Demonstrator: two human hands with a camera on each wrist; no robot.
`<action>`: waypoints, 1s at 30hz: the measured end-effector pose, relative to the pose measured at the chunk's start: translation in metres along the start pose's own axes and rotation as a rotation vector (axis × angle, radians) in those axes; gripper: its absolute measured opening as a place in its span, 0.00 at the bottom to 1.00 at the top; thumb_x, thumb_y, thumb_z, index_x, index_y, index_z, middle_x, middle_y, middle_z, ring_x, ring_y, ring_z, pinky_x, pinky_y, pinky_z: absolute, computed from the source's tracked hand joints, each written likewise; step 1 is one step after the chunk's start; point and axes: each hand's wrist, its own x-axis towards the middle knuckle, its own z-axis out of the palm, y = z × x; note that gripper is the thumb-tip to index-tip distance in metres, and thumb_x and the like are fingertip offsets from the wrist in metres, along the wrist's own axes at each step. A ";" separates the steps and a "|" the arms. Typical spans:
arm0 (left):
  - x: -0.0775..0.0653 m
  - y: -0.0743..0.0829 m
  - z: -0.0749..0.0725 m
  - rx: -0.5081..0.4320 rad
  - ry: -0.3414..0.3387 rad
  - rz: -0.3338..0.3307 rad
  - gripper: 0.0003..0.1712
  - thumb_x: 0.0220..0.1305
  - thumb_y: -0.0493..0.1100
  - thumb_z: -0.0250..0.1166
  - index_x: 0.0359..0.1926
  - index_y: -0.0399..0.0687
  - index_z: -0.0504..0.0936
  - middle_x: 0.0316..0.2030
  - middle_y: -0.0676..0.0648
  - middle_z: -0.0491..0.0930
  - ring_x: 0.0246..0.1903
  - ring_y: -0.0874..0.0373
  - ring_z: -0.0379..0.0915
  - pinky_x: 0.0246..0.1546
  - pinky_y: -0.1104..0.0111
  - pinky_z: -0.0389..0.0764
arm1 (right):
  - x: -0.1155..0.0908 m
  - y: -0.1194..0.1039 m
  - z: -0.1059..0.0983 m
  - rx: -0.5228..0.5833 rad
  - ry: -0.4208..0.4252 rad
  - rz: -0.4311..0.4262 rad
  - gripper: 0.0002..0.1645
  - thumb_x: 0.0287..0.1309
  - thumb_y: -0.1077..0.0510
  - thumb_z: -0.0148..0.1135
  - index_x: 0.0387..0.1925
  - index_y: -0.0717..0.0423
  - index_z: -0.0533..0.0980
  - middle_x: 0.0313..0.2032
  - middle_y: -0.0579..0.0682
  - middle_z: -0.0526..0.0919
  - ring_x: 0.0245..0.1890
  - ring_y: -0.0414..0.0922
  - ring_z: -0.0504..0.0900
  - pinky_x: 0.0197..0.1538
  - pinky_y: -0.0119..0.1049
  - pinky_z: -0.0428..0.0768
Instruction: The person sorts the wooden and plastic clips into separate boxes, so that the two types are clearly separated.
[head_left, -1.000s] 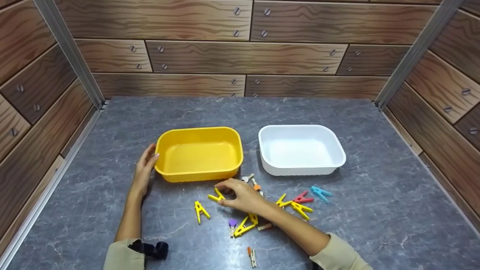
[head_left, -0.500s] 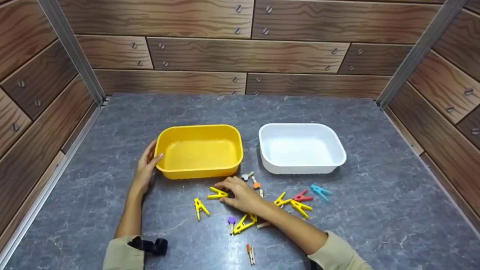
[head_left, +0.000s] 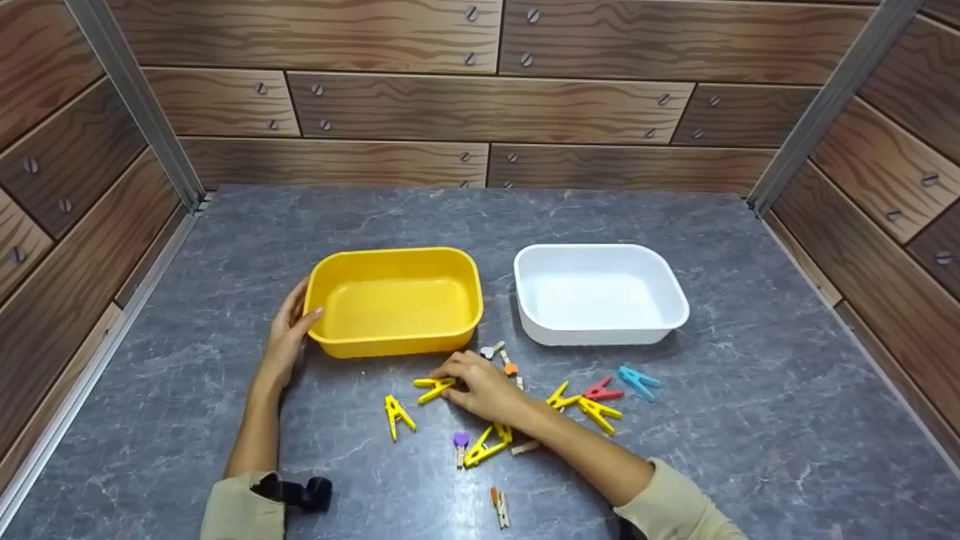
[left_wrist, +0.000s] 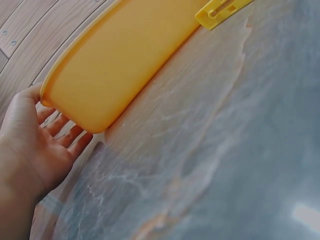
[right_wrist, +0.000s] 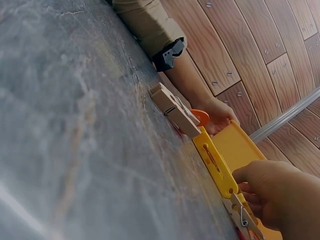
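My left hand (head_left: 287,334) holds the yellow plastic tub (head_left: 319,343) at its left end, thumb over the rim and fingers along the outer wall. In the left wrist view those fingers (left_wrist: 62,131) spread under the rim. In front of the tub, my right hand (head_left: 484,386) pinches one end of a yellow clothespin (head_left: 431,386) between thumb and fingers; its gripped end is hidden by them. Another yellow clothespin (head_left: 398,416) lies to the left. Beside the right wrist are a purple-heart wooden clothespin (head_left: 460,448) and yellow clothespins (head_left: 484,448).
A white tub (head_left: 600,336) stands right of the yellow one. Red (head_left: 602,390) and blue (head_left: 638,381) clothespins lie at the right, near more yellow ones (head_left: 600,412). A wooden clothespin (head_left: 500,508) lies near the front. Wood-patterned walls (head_left: 480,109) enclose the table.
The yellow clothespin at my right fingertips has turned slightly, and the right fingers have closed in on its end. The left hand stays on the tub; the head view has shifted a little.
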 end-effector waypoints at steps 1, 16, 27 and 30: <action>0.000 0.000 0.000 0.003 0.002 0.006 0.34 0.67 0.36 0.53 0.70 0.41 0.50 0.68 0.44 0.51 0.66 0.55 0.48 0.61 0.65 0.56 | 0.000 0.000 -0.001 -0.002 -0.003 -0.003 0.14 0.54 0.61 0.64 0.44 0.54 0.80 0.38 0.45 0.77 0.38 0.40 0.72 0.40 0.31 0.71; 0.001 0.000 0.001 0.008 0.005 0.010 0.34 0.67 0.35 0.53 0.70 0.40 0.50 0.67 0.43 0.52 0.65 0.55 0.49 0.61 0.65 0.56 | 0.004 -0.009 -0.018 0.039 -0.012 -0.056 0.14 0.55 0.60 0.64 0.45 0.53 0.80 0.40 0.45 0.77 0.41 0.39 0.72 0.42 0.30 0.72; -0.011 0.022 0.010 -0.003 -0.006 -0.007 0.33 0.67 0.33 0.51 0.69 0.36 0.48 0.68 0.40 0.50 0.66 0.51 0.47 0.62 0.64 0.55 | 0.009 -0.023 -0.040 0.072 0.006 -0.196 0.14 0.55 0.61 0.63 0.45 0.55 0.79 0.39 0.46 0.78 0.41 0.39 0.74 0.44 0.28 0.73; -0.011 0.022 0.010 -0.005 -0.004 -0.009 0.34 0.67 0.33 0.51 0.69 0.36 0.48 0.68 0.40 0.50 0.66 0.51 0.46 0.62 0.64 0.55 | 0.011 -0.026 -0.046 0.092 0.040 -0.230 0.14 0.54 0.61 0.64 0.44 0.57 0.79 0.40 0.46 0.78 0.40 0.39 0.74 0.43 0.28 0.73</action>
